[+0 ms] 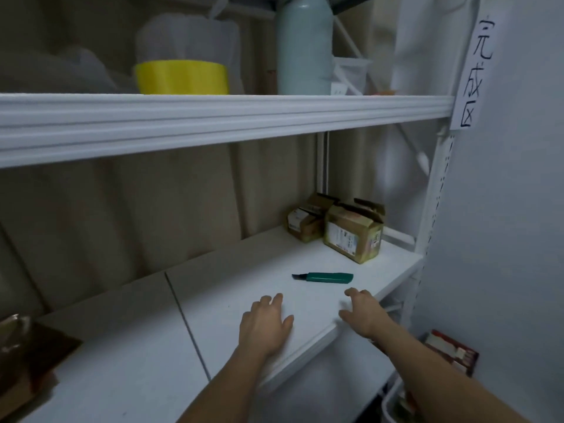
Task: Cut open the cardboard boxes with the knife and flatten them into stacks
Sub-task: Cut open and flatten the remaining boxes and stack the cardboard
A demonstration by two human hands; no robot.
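Hands (265, 323) (363, 314) empty, fingers spread; green knife (323, 277) blade out; 2 boxes (354, 232) opened.

knife (323, 277): green utility knife, short dark blade extended and pointing left; lies flat on the white shelf (244, 270), lengthwise left to right, apart from both boxes and just beyond the hands.
larger box (354, 232): brown cardboard, white printed labels on its front, top flaps open and raised; stands on the shelf near the right rear corner.
smaller box (305, 221): brown cardboard, labelled, flaps also open; stands just behind and left of the larger box, seemingly touching it.
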